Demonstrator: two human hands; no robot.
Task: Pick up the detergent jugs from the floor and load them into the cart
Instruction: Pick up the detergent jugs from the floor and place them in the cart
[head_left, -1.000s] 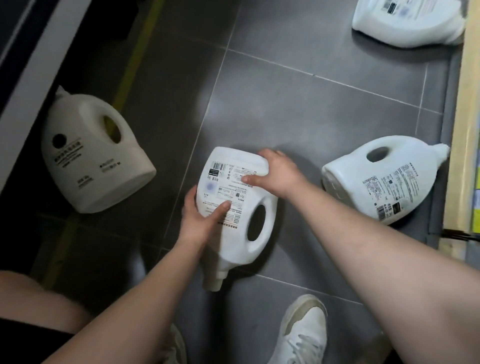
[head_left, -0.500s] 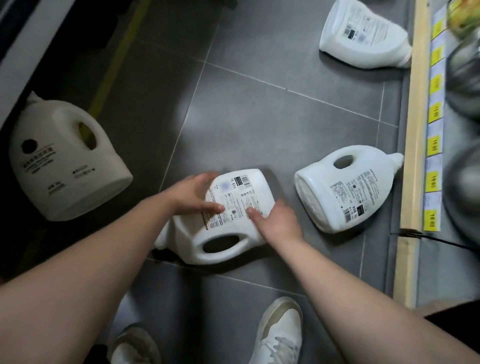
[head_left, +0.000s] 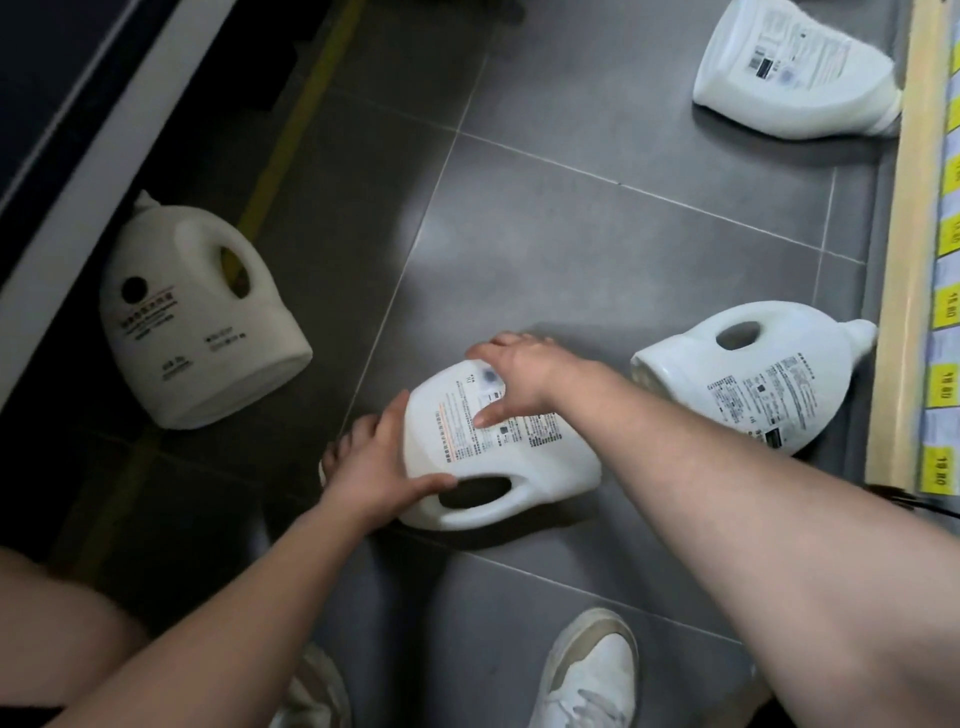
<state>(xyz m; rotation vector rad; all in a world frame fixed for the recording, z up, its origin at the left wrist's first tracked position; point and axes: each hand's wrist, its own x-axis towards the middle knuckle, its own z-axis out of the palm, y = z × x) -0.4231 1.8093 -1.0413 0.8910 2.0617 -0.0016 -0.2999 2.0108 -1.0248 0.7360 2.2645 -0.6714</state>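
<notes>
Barely started tbh. Gripping middle jug (head_left: 498, 457), on its side on the floor (head_left: 571, 234): left hand (head_left: 369, 462) wrapped round neck end, right hand (head_left: 519, 376) curled over far base. Not lifted yet afaict. Leaves 3 more lying around: left jug (head_left: 197, 322), right jug (head_left: 753, 384), far-right jug (head_left: 795, 73). No cart in view.

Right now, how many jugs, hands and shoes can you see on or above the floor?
Jugs: 4 (left jug, middle jug, right jug, far jug)
Hands: 2 (left hand, right hand)
Shoes: 2 (left shoe, right shoe)
Total: 8
</notes>
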